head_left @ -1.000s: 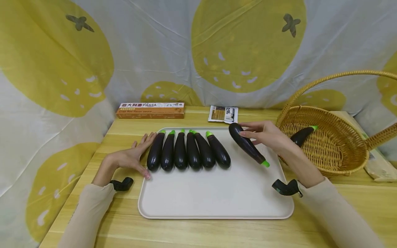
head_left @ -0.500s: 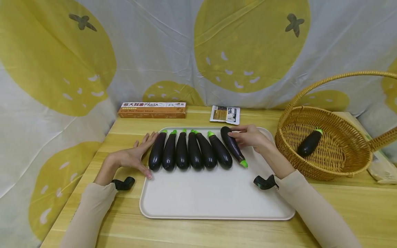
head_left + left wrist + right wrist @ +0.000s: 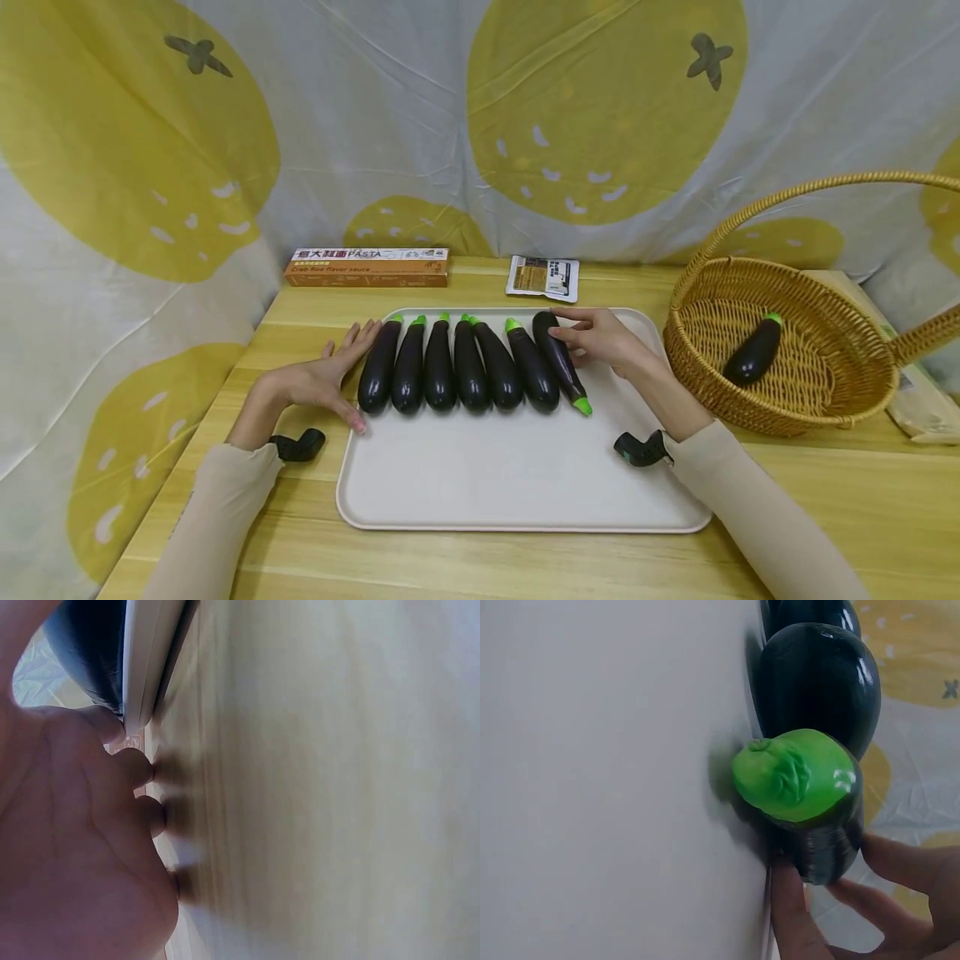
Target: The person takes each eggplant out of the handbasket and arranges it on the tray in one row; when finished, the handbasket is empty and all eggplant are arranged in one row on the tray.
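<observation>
My right hand [image 3: 606, 340] pinches an eggplant [image 3: 561, 364] between thumb and fingers at the right end of a row on the white tray [image 3: 517, 483]. Its green stem end [image 3: 799, 776] points toward me, opposite to the others, and in the right wrist view lies close over the tray. Several more eggplants [image 3: 440, 367] lie side by side to its left, green tips at the back. Fingers spread, my left hand [image 3: 318, 385] rests at the tray's left edge beside the leftmost eggplant; its palm [image 3: 75, 847] fills the left of the left wrist view.
A wicker basket [image 3: 686, 362] with a tall handle stands right of the tray, one eggplant [image 3: 753, 350] inside. Behind the tray lie a pasta box [image 3: 366, 268] and a small packet [image 3: 543, 277]. A pale package [image 3: 926, 408] sits partly hidden behind the basket.
My right hand has brought the eggplant left and down from near the basket side to the end of the row, against the neighbouring eggplant. The left hand stays put.
</observation>
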`<state>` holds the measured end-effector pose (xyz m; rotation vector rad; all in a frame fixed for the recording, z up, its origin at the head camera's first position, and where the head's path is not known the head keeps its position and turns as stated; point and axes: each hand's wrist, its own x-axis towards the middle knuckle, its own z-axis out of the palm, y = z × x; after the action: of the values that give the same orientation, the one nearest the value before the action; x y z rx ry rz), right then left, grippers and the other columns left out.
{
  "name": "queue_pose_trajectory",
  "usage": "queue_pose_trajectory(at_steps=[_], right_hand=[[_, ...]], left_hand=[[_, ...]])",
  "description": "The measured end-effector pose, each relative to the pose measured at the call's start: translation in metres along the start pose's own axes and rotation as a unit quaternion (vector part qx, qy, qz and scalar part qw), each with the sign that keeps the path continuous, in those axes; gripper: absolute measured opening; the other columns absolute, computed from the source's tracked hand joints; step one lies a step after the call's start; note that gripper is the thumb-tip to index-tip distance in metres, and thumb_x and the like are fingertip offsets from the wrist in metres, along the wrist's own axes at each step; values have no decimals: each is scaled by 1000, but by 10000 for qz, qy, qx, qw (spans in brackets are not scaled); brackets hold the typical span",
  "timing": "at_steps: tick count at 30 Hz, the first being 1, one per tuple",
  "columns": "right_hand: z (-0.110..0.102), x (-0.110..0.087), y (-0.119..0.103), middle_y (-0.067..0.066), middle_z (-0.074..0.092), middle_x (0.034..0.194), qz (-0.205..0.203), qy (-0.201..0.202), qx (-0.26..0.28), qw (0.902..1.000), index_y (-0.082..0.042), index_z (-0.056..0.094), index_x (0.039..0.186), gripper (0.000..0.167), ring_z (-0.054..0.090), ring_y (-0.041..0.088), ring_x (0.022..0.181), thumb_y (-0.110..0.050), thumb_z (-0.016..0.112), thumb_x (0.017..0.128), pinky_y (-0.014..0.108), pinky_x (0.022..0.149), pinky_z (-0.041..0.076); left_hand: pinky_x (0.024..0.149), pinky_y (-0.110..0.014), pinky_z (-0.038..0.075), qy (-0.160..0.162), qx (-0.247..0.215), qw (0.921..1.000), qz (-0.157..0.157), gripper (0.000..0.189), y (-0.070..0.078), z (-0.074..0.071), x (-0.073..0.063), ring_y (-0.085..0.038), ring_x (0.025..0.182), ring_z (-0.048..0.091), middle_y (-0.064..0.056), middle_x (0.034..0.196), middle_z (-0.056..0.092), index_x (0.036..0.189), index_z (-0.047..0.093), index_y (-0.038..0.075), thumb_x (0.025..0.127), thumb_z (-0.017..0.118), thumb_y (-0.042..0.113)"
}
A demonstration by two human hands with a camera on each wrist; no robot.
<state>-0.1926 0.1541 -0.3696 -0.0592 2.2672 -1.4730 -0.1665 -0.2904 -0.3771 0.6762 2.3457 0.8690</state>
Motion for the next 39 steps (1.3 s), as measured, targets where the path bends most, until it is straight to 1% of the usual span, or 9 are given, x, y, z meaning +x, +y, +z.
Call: queue_pose_trajectory(at_steps=[4, 9, 12, 17, 20, 23, 29, 33, 39], right_hand=[[-1, 0, 2, 18, 65, 125, -3, 24, -93, 10000, -15, 46, 157, 56, 65, 12, 92, -23, 63, 104, 25, 79, 61], [-4, -1, 5, 20, 65, 123, -206, -143, -117, 9996, -12, 44, 158, 57, 64, 12, 91, -21, 62, 105, 28, 84, 63], [-6, -1, 7, 22, 64, 124, -328, -250, -164, 9990, -11, 42, 159, 57, 64, 14, 93, -21, 61, 105, 30, 86, 63], [-7, -3, 9, 26, 61, 133, -389, -324, -301, 9983, -14, 40, 160, 60, 66, 20, 104, -23, 62, 105, 33, 87, 64], [-8, -6, 9, 27, 61, 136, -415, -299, -327, 9982, -16, 39, 161, 62, 67, 22, 106, -23, 64, 104, 34, 86, 64], [-9, -8, 10, 28, 63, 133, -515, -259, -392, 9976, -15, 39, 161, 64, 68, 22, 102, -23, 66, 103, 34, 85, 64], [-9, -13, 13, 26, 70, 119, -702, -233, -705, 9948, -14, 37, 162, 70, 70, 17, 88, -24, 69, 101, 33, 80, 65], [-9, -16, 13, 25, 70, 117, -695, -231, -812, 9940, -16, 36, 162, 70, 69, 17, 86, -24, 69, 101, 33, 77, 65], [-6, -17, 11, 26, 69, 117, -581, -281, -730, 9952, -16, 35, 162, 69, 69, 16, 86, -22, 68, 102, 33, 77, 65]], left_hand=[[117, -75, -21, -2, 15, 10000, 14, 153, 0, 0, 0, -45, 153, -32, -18, 170, -28, 166, -14, 14, 64, 98, 33], [117, -75, -21, -6, -10, 10000, 30, 153, -1, 0, 1, -44, 153, -33, -18, 170, -28, 166, -14, 14, 65, 98, 32], [116, -75, -22, -6, -27, 10000, 41, 153, -2, 0, 1, -44, 153, -33, -17, 170, -29, 166, -14, 14, 64, 99, 32], [116, -75, -22, -6, -31, 10000, 47, 152, -1, 1, 1, -44, 153, -33, -17, 170, -28, 166, -14, 14, 65, 98, 32], [116, -75, -22, 2, -21, 10000, 51, 152, -1, 1, 1, -44, 153, -34, -17, 170, -28, 166, -14, 14, 65, 98, 32], [116, -74, -22, 2, -29, 10000, 37, 152, -1, 1, 1, -44, 153, -34, -17, 170, -29, 166, -14, 14, 65, 98, 32], [116, -75, -22, 9, -25, 10000, 53, 153, -1, 1, 1, -45, 153, -33, -18, 170, -28, 166, -14, 14, 64, 99, 32], [116, -75, -22, 24, -2, 10000, 71, 153, -1, 1, 1, -45, 153, -33, -19, 170, -28, 166, -13, 13, 64, 99, 32], [116, -75, -23, 2, -50, 9999, 101, 152, -1, 1, 1, -45, 152, -34, -19, 170, -28, 166, -14, 13, 64, 98, 31]])
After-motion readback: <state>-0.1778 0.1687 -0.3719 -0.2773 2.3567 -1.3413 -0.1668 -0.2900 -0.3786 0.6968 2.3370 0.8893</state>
